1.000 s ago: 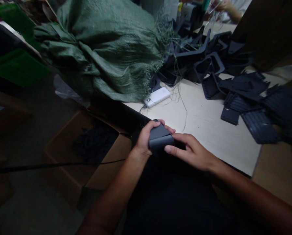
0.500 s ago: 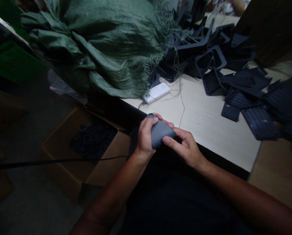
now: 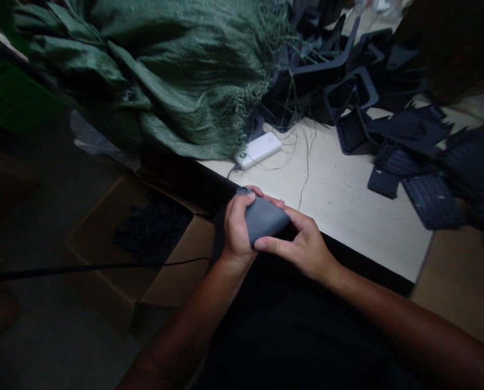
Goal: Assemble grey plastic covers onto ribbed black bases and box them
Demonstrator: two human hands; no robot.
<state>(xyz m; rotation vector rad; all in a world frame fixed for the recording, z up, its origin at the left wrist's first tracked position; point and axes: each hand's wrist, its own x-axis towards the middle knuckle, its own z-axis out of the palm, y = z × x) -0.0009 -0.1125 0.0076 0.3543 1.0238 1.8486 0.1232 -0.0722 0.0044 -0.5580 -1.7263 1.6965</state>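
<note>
Head view: we hold a gray plastic piece (image 3: 264, 219) in both hands.
Our left hand (image 3: 237, 230) wraps around it, and our right hand (image 3: 301, 244) pinches its end, by the edge of the counter (image 3: 339, 216). Dark plastic pieces (image 3: 432, 200) and a white power bank (image 3: 258, 150) lie farther along.

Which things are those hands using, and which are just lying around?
Being used: curved grey plastic piece, held by left hand and right hand; pile of dark ribbed plastic pieces.
Lying around: white rectangular power bank, green woven sack, brown cardboard box.
</note>
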